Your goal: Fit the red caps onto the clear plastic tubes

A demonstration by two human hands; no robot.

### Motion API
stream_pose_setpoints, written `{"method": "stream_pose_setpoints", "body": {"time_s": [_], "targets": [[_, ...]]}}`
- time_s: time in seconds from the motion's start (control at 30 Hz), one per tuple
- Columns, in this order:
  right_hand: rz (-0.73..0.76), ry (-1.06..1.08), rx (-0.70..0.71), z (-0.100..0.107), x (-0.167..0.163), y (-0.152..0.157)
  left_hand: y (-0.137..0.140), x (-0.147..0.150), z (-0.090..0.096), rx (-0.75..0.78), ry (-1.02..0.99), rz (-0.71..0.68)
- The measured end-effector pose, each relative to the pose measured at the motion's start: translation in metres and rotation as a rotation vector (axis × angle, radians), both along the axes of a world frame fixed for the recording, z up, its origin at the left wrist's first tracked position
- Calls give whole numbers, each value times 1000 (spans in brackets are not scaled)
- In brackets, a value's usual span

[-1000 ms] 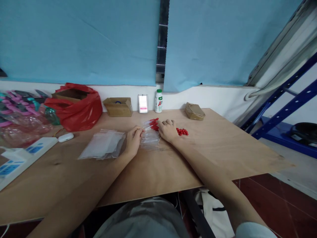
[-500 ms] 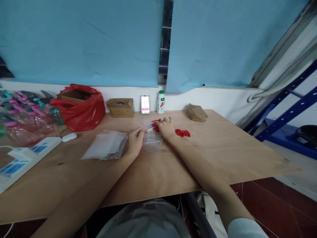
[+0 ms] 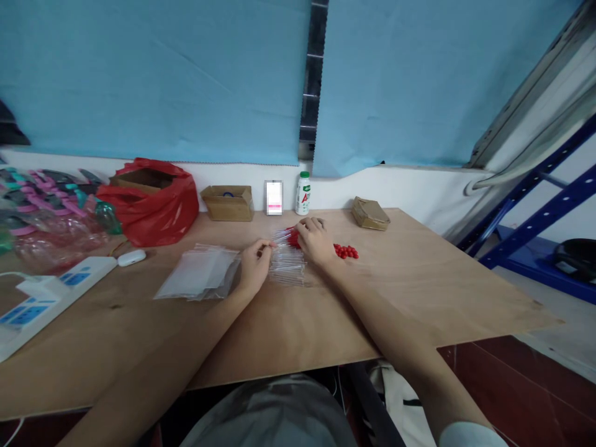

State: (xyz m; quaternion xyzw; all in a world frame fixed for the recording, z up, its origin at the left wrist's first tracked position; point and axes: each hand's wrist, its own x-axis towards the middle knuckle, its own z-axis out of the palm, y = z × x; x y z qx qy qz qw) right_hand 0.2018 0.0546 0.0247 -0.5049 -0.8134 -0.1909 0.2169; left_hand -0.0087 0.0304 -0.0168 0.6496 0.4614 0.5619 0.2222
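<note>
A pile of thin clear tubes (image 3: 287,268) lies on the table between my hands. Above it, more thin pieces with red ends (image 3: 292,237) fan out, partly covered by my right hand (image 3: 317,241). That hand is closed, its fingers curled down over the red ends; what it grips is hidden. My left hand (image 3: 255,266) is pinched at the left ends of the tubes, thumb against forefinger, and seems to hold one clear tube. Small round red pieces (image 3: 347,251) lie in a cluster just right of my right hand.
Clear plastic bags (image 3: 198,273) lie left of my left hand. Along the wall stand a red bag (image 3: 156,211), an open carton (image 3: 228,203), a phone (image 3: 274,197), a white bottle (image 3: 303,195) and a brown package (image 3: 370,213). A power strip (image 3: 56,298) and spray bottles (image 3: 51,230) occupy the left.
My right hand has shifted slightly right and its fingers have curled in more, covering more of the red ends and red pieces. My left hand stays nearly in place.
</note>
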Motion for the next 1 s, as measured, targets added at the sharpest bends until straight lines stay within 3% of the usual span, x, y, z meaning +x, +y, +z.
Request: {"method": "stream_pose_setpoints", "body": {"time_s": [0.17,0.33,1.0], "targets": [[163,52,-15,8,1,-10,-4,1,8,196,361,143],[273,20,-22,7,0,-16,-4,-1,9,220,625,78],[379,114,-156,-11,-15,-15,-9,1,10,89,815,89]]}}
